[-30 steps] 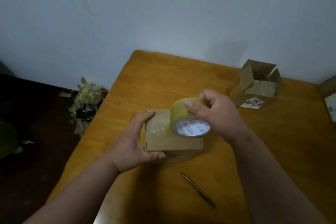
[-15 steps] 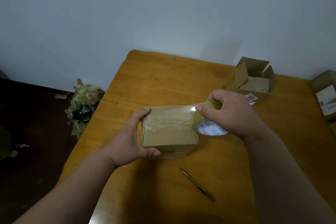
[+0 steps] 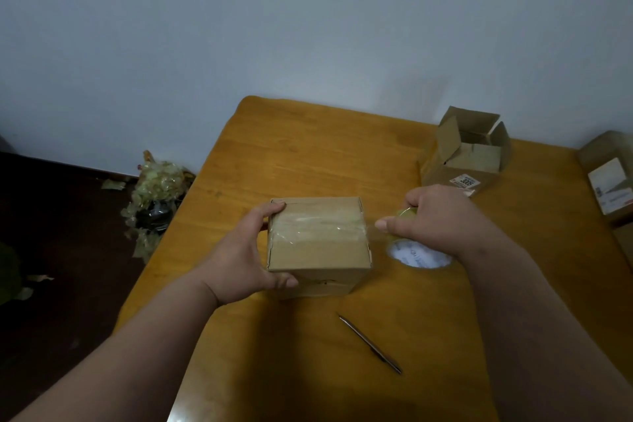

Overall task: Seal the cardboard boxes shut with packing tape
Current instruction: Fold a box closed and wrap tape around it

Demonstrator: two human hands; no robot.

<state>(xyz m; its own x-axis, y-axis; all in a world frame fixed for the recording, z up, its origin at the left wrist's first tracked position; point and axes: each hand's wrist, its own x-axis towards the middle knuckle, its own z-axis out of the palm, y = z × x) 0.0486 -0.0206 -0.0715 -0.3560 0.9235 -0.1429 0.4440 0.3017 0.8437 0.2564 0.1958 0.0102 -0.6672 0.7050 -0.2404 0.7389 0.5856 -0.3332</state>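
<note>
Left hand [image 3: 239,257] clamps one closed box [image 3: 318,243] at centre frame — right hand [image 3: 435,216] curls round one tape roll [image 3: 419,252]; one open box [image 3: 469,154] upper right, one pen [image 3: 370,343] below.

A pen [image 3: 370,344] lies slantwise on the wooden table [image 3: 308,154], near its front edge. Left of the table, on the dark floor [image 3: 61,250], a crumpled heap of clear wrap [image 3: 156,197] sits against the pale wall [image 3: 274,17], scraps scattered around it.
</note>
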